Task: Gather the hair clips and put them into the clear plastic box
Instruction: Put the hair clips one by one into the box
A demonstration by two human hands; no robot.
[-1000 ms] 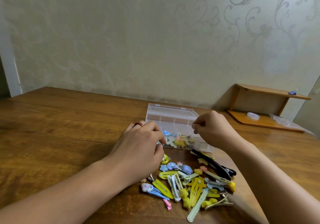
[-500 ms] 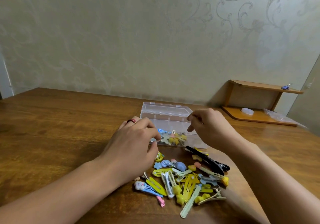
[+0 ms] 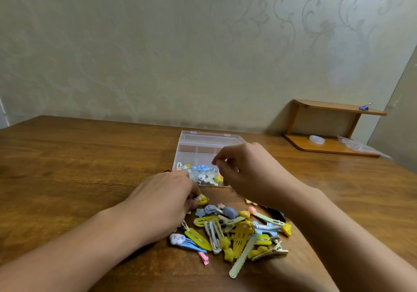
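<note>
reaching into a loose heap of hair clips (image 3: 237, 230) on a wooden table (image 3: 79, 167), left hand (image 3: 162, 201) curling down at the heap's far-left edge and seemingly closing on a small yellow clip (image 3: 202, 199). hovering over the near compartment of the clear plastic box (image 3: 198, 149), just behind the heap, right hand (image 3: 246, 174) with fingers bent and thumb near forefinger; holding anything or not, impossible to tell. risking a fumble: clips lying tangled, so lifting one and dragging neighbours toward the table's edge. risking a miss too, with the right wrist crowding the box's opening. hiding under the right forearm, part of a black clip (image 3: 276, 214); hiding behind both hands, the box's front wall and much of its contents.
</note>
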